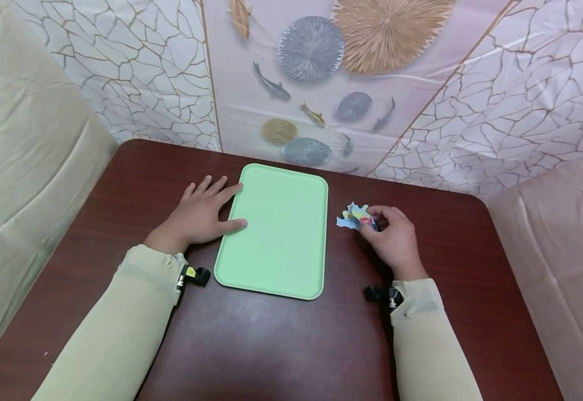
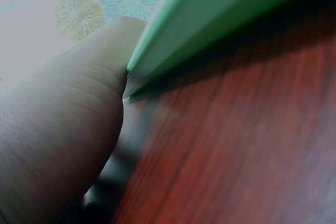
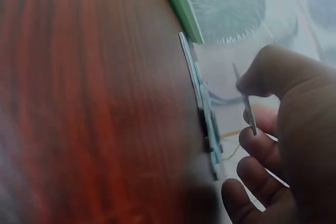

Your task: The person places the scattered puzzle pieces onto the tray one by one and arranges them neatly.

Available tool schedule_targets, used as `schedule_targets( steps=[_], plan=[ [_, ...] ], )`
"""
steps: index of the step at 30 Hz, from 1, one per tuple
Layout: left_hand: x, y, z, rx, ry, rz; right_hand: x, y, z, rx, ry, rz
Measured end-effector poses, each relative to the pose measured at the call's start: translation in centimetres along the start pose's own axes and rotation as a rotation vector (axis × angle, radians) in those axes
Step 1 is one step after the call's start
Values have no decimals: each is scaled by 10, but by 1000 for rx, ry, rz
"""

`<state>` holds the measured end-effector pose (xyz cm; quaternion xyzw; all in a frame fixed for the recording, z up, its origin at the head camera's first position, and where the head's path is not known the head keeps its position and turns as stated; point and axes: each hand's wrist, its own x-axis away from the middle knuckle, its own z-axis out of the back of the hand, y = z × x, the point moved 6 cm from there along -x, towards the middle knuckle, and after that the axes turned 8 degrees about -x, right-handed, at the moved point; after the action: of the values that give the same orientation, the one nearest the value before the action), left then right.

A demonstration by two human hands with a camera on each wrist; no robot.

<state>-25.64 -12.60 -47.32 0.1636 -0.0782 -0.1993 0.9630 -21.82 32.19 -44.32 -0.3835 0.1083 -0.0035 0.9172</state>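
A light green tray (image 1: 277, 234) lies flat on the dark wooden table. My left hand (image 1: 201, 214) is spread at its left side, with the thumb over the rim and the index fingertip at the edge higher up; the thumb (image 2: 68, 108) meets the green rim in the left wrist view. Right of the tray, my right hand (image 1: 394, 236) pinches a thin jigsaw puzzle piece (image 3: 248, 109) between thumb and fingers. Below it lie several other colourful puzzle pieces (image 3: 202, 100), overlapping in a small heap on the table; the hand covers part of them in the head view.
The dark red-brown table (image 1: 266, 345) reaches back to a patterned cloth backdrop (image 1: 231, 83) printed with fish and round leaf shapes. Pale fabric hangs at both sides. A small black camera (image 1: 201, 277) is strapped at the left wrist, another camera (image 1: 374, 293) at the right.
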Motion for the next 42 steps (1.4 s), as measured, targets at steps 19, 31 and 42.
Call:
schedule_targets(
  steps=[19,31,42],
  plan=[
    [0,2,1,-7,5,-1,-4,-56,-9,-13,-62,134],
    [-1,3,1,-4,3,1,-6,-83,-18,-7,-119,184],
    [-2,2,2,-2,-1,1,-16,-109,-28,3,-169,206]
  ],
)
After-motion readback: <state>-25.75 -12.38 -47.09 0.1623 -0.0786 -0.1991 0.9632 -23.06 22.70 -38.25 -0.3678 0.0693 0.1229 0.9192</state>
